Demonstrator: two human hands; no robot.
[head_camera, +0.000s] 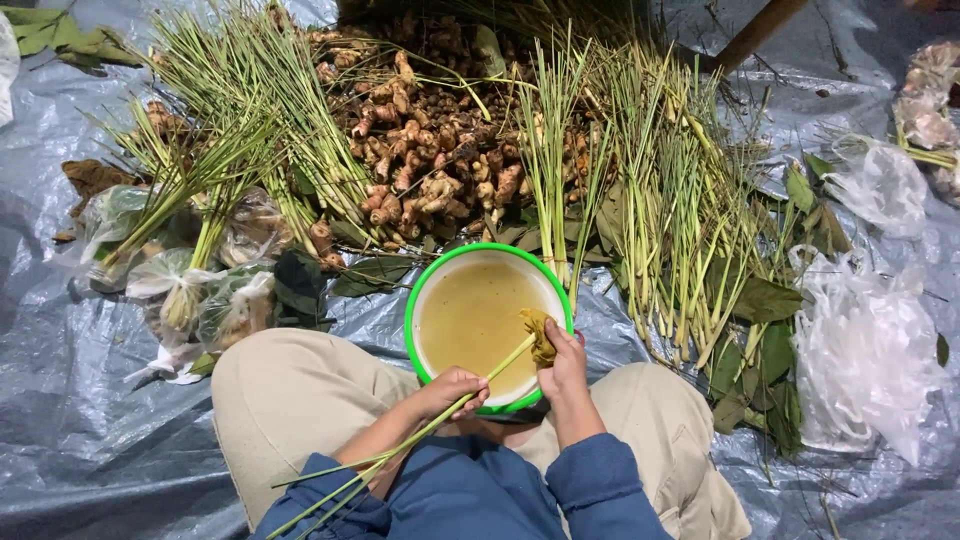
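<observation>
My left hand (452, 388) grips a lemongrass stalk (400, 445) that slants from my lap up over a green-rimmed bowl (412, 305) of murky yellowish water. My right hand (565, 365) holds a yellow-brown scrub cloth (541, 335) against the stalk's thick end, above the bowl's right rim. The bowl sits on the tarp between my knees, which are in beige trousers. Blue sleeves cover both forearms.
Heaps of lemongrass stalks (665, 190) and ginger-like roots (430, 150) lie beyond the bowl on a grey plastic tarp (70, 400). Filled clear bags (190, 290) sit at left, empty plastic bags (860, 350) and green leaves (765, 300) at right.
</observation>
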